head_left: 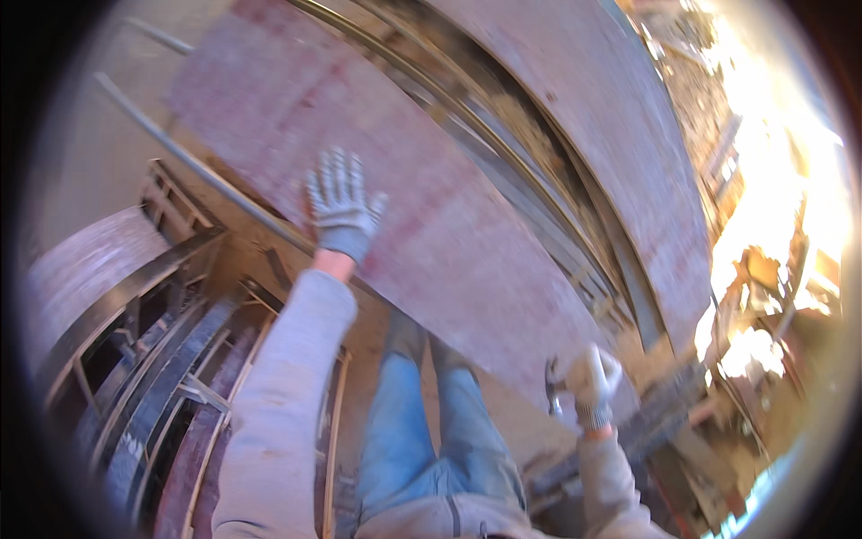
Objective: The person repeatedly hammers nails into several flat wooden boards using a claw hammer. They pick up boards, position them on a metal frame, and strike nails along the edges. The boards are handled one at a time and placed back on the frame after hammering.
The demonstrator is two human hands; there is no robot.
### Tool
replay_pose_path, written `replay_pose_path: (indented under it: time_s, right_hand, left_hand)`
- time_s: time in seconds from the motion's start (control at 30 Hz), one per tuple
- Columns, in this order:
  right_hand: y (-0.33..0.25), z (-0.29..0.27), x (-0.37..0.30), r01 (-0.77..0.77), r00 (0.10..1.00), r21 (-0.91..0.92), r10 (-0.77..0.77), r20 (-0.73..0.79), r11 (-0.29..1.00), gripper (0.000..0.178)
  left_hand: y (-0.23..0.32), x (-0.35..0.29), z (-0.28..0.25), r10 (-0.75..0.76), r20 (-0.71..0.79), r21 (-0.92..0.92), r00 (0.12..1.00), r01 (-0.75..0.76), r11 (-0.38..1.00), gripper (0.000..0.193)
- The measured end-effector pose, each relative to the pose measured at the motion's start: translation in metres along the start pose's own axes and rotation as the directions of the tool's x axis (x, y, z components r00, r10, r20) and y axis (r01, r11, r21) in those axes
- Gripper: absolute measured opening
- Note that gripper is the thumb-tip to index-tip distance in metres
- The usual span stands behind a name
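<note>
A long reddish-brown wooden panel [449, 234] lies slantwise in front of me, from the upper left to the lower right. Fingers spread, my left hand [346, 205] in a grey-white work glove rests flat on it. Near the panel's lower right end, my right hand [595, 375], gloved too, is closed round a hammer [552, 382]. The hammer's metal head shows to the left of the fist; most of its handle is hidden by the glove.
Metal pipes [193, 162] run beneath the panel on its left. Beyond a long brass-coloured rail [485, 126] lies a second panel [602, 117]. Curved timber frames [171, 404] stand at lower left. Scrap wood [754, 278] covers sunlit ground at right.
</note>
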State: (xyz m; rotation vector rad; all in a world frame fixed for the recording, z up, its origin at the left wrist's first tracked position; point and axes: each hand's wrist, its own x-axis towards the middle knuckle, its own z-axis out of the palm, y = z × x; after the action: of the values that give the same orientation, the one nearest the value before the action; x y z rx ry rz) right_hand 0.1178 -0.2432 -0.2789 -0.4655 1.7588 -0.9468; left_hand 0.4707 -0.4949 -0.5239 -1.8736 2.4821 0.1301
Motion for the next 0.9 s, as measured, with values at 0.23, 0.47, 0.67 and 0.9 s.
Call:
replay_pose_path:
  time_s: [0.23,0.47,0.67,0.9]
  right_hand:
    - [-0.071,0.112,0.103,0.125,0.981,0.170,-0.147,0.125,0.977,0.065]
    - [-0.167,0.256,0.200,0.035,0.963,0.221,-0.092,0.255,0.975,0.067]
    - [-0.182,0.425,0.287,0.158,0.930,0.076,-0.174,0.324,0.985,0.058]
    - [-0.200,0.550,0.340,-0.031,0.993,-0.094,0.042,0.114,0.995,0.053]
  left_hand:
    - [0.001,0.006,-0.031,-0.019,0.054,-0.186,0.998,0.028,0.982,0.075]
    - [-0.143,0.036,-0.056,-0.678,-0.173,-0.517,0.715,0.520,0.680,0.070]
    - [-0.236,0.104,-0.025,-0.824,0.386,-0.636,0.415,0.766,0.088,0.087]
    - [-0.232,0.119,-0.031,-0.733,0.609,-0.519,0.304,0.851,-0.078,0.068]
